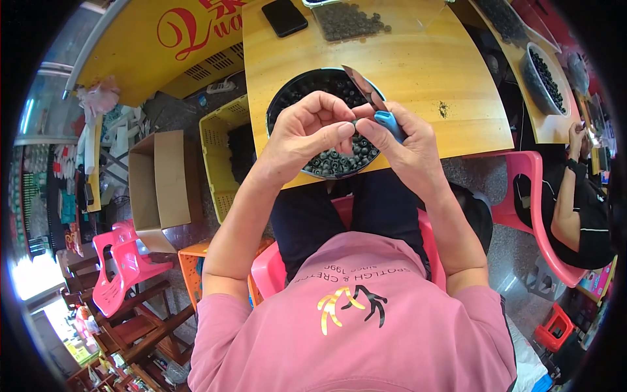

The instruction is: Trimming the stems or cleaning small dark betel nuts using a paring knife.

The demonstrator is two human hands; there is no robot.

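Observation:
Over a round dark bowl (334,177), my two hands meet at the fingertips. My right hand (413,145) is wrapped round the blue handle of a knife (390,125), its blade slanting up and away to the left. With thumb and fingers pinched, my left hand (302,136) faces the right thumb; whatever small thing sits between the tips is mostly hidden. Below them the bowl is filled with many small, round, dark pieces (339,163), several showing ring-like ends. The bowl rests at the near edge of a wooden table (424,85).
A black phone (284,17) and a clear tray (356,23) of dark pieces lie farther back. Left of the table stand a yellow crate (225,121) and an open cardboard box (157,189). At right, another person's arm (567,196) is beside a pink chair (537,215) and a second bowl (541,85).

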